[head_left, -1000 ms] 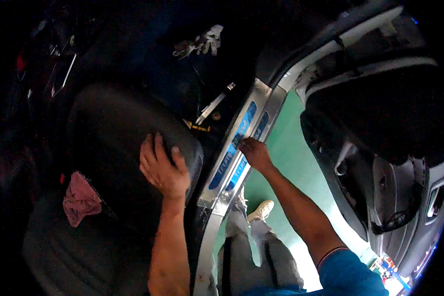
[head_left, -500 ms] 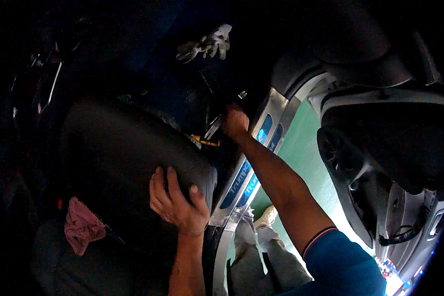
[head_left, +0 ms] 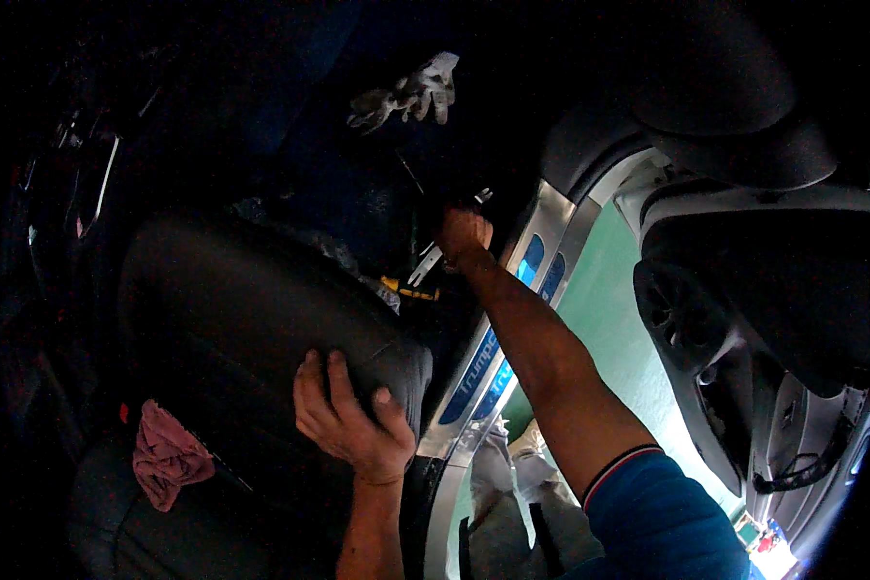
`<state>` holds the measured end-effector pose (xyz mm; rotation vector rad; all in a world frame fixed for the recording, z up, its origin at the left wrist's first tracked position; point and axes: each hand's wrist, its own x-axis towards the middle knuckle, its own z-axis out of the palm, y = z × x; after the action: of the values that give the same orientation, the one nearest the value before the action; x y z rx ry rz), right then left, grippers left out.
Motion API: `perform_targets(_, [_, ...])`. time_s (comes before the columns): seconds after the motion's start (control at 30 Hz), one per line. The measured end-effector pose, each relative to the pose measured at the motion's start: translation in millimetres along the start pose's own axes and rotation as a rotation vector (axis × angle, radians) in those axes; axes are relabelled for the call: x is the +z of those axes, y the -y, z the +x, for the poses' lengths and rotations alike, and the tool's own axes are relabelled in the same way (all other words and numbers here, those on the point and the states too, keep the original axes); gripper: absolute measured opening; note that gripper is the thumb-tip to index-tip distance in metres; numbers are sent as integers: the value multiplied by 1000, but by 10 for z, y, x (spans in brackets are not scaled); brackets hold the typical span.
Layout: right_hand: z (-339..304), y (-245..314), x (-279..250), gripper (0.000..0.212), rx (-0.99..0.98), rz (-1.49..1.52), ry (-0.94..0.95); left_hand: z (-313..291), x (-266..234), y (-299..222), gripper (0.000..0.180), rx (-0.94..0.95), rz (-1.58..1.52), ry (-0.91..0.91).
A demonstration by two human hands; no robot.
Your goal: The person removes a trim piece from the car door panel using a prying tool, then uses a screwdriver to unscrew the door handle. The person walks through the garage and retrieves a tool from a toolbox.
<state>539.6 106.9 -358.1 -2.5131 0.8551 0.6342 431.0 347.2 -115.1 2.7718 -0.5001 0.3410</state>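
Note:
My left hand (head_left: 353, 416) lies on the dark car seat (head_left: 251, 300), fingers spread over the cushion near its door-side edge. Down in the dim gap between seat and door sill, my right hand (head_left: 466, 234) is closed around a slim silver metal tool with forked ends (head_left: 425, 266). One end sticks out towards the seat, and a small bright tip shows beyond the hand. Just below it, by the seat's front corner, lies a yellow-and-black handled tool (head_left: 414, 289); its working end cannot be made out.
Grey-white work gloves (head_left: 420, 92) lie on the dark footwell floor. A pink cloth (head_left: 167, 456) rests on the seat at left. The metal door sill (head_left: 469, 387) with blue plates runs beside my right arm. An open car door (head_left: 735, 319) stands at right above green floor (head_left: 604, 319).
The view has shifted slightly, so most things sit a little lower and further right. My right hand keeps its grip on the silver tool; my left hand stays on the seat.

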Motion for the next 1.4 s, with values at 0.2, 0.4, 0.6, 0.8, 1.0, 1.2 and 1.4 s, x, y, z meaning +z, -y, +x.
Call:
perform_targets(0.2, [-78,-8,-80,38,-17,6,-5,24,-49,-14,54,9,-4,38])
perform_targets(0.4, [-67,18,-15,37,-37,-48,-64,12,-33,-8,54,11,1,37])
perform_targets(0.6, [-207,-48,118,39,-136,61,-316,9,-17,6,54,26,-1,27])
perform_targets(0.8, [-600,-31,303,43,-592,-69,-155,4,-19,-5,54,16,-17,19])
perform_targets(1.0, [-785,167,534,44,-728,-154,-162,-17,-14,5,54,35,12,-1])
perform_targets(1.2, [-950,237,635,45,-758,-181,-263,20,-42,-53,54,44,-7,-35])
perform_targets(1.4, [-1372,171,136,26,-660,168,-354,-89,31,101,53,67,45,-75])
